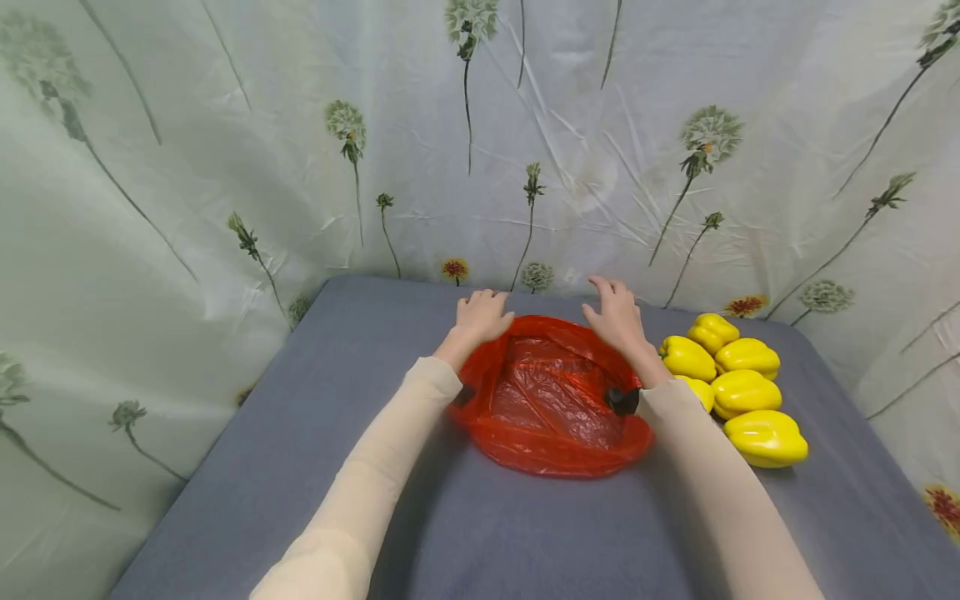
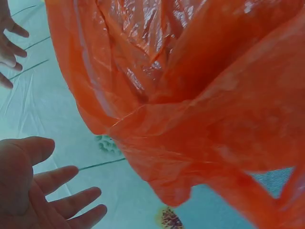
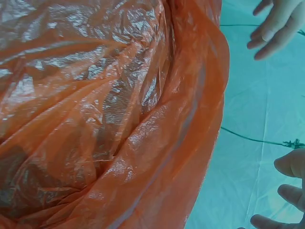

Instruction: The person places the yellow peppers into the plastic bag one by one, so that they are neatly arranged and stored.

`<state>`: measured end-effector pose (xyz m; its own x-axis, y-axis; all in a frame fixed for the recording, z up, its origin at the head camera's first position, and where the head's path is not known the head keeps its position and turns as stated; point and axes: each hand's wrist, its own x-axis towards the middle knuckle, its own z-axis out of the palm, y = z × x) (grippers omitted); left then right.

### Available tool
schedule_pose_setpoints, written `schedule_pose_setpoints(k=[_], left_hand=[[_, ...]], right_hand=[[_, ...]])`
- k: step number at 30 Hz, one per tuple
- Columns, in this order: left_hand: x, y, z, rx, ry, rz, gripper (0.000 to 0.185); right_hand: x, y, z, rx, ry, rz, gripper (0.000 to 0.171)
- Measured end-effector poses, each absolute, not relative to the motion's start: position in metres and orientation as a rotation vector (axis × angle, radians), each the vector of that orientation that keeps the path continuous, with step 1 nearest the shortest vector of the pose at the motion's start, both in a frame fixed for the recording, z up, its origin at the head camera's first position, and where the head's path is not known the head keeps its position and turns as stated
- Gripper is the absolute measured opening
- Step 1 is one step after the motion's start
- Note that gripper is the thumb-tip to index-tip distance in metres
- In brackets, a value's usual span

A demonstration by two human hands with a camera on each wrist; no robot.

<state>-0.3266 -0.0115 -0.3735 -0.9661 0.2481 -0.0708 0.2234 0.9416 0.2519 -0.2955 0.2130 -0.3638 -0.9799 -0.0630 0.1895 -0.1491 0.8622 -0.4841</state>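
Note:
A red plastic bag [image 1: 555, 400] lies open and crumpled on the grey table [image 1: 300, 433]. Both hands sit at its far rim. My left hand [image 1: 482, 318] is at the rim's left part, fingers spread and loose, holding nothing. My right hand [image 1: 617, 315] is at the right part, fingers also straight. In the left wrist view the left hand [image 2: 45, 195] is open beside the bag [image 2: 190, 95], apart from the plastic. The right wrist view shows the right hand's fingertips [image 3: 291, 191] clear of the bag [image 3: 105, 114].
Several yellow bell peppers [image 1: 738, 383] lie in a cluster on the table just right of the bag. A pale floral curtain [image 1: 225, 150] encloses the table at the back and sides. A black wrist camera [image 1: 622, 401] sits on the right forearm.

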Motion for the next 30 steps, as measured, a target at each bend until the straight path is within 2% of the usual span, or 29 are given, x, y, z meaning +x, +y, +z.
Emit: schedule_pose_setpoints(k=[17,30], left_hand=[[-0.293,-0.054,-0.402,0.335,2.853,0.806,0.047],[-0.272,-0.076,-0.413,0.464,2.712,1.082,0.051]], right_hand=[[-0.264,0.223,-0.375,0.248,-2.847,0.857,0.054],[-0.241,0.245,-0.374,0.283,-2.778,0.912,0.052]])
